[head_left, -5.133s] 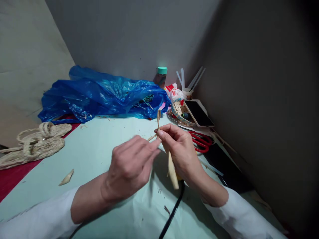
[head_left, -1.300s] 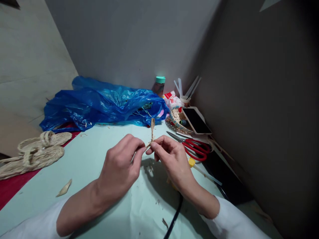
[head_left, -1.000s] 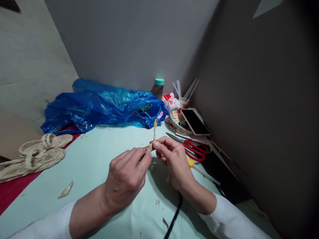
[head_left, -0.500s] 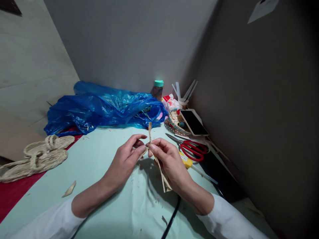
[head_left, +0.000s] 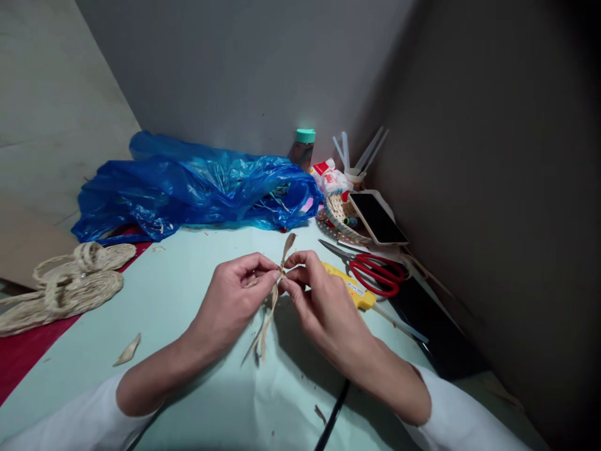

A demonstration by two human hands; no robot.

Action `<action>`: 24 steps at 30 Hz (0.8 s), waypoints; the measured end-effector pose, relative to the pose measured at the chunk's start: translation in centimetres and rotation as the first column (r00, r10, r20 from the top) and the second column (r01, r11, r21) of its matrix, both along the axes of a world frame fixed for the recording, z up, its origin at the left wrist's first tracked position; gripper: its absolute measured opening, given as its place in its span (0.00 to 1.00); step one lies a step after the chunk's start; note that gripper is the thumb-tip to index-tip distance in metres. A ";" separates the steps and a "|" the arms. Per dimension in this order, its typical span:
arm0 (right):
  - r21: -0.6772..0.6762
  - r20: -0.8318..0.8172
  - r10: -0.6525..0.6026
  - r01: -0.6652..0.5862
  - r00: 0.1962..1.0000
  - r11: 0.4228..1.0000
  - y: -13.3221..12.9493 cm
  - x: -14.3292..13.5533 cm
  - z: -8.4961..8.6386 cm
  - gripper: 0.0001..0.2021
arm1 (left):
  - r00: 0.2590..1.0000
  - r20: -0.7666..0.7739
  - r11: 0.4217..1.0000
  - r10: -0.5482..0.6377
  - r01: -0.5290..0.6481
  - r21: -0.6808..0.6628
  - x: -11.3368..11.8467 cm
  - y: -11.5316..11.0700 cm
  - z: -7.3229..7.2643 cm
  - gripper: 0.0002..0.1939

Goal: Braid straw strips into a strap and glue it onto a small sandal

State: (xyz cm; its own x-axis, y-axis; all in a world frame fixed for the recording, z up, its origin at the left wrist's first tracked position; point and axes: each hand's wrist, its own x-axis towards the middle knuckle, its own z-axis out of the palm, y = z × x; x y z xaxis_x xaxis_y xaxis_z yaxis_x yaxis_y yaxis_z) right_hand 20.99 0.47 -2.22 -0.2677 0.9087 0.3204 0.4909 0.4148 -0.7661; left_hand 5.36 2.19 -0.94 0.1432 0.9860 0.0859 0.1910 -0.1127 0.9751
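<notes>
Dry tan fibre strands (head_left: 267, 322) meet in a small knot or braid between my hands, with a short end sticking up and loose ends hanging below. My left hand (head_left: 239, 291) pinches the strands at the joint, thumb against fingers. From the right, my right hand (head_left: 322, 300) has its thumb and fingertips closed at the same spot, just beside the left thumb. Behind my right hand lies a yellow glue gun (head_left: 361, 295), partly hidden, and red-handled scissors (head_left: 378, 274) lie beyond it.
A blue plastic bag (head_left: 197, 191) lies along the back wall. Woven fibre sandals (head_left: 84, 294) are at the left. A phone (head_left: 378, 218) rests on a small basket (head_left: 335, 207); behind stands a green-lidded jar (head_left: 304, 149). A black cable (head_left: 334, 416) runs in front.
The hanging strands have swung from under my right hand to the left, below my fingertips. My right fingers are more arched, and the view has shifted slightly, uncovering more of the glue gun.
</notes>
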 end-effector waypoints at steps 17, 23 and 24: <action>0.682 0.480 -0.216 -0.207 0.850 0.701 -1.6 -1.6 -0.5 0.11 | 0.945 0.313 0.975 0.098 -0.028 -0.221 0.1 -0.6 -0.2 0.06; 0.014 -0.157 -0.159 0.163 0.975 0.987 -0.1 0.0 1.7 0.17 | 0.984 0.175 0.987 0.035 -0.007 -0.158 0.6 -0.8 0.9 0.06; -0.104 -0.260 -0.183 0.161 0.948 0.982 0.3 0.4 2.0 0.16 | 0.989 0.149 0.987 0.015 0.009 -0.158 0.7 -1.0 1.0 0.06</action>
